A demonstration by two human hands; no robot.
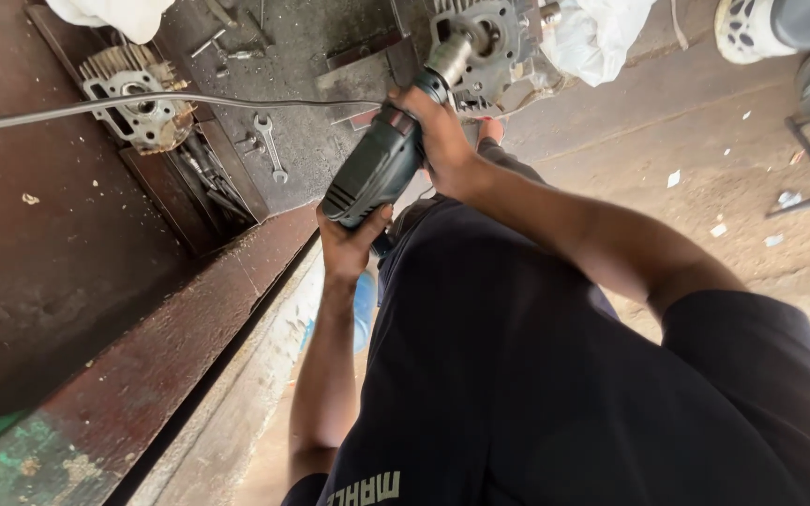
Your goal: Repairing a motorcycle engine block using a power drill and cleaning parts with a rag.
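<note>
Drill (382,164): dark green, corded, held above the floor, its chuck pressed against a metal engine part (480,47).
Right hand (442,141): clamped around the drill's front.
Left hand (349,245): closed on the rear handle.
Nearby: a second finned part (138,103) (left), a spanner (270,147) on the grimy ground.

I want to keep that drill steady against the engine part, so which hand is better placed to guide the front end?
Probably the right hand: it grips the drill near the chuck, beside the finned engine part. The left hand holds the drill's rear end, farther from the contact point.
</note>
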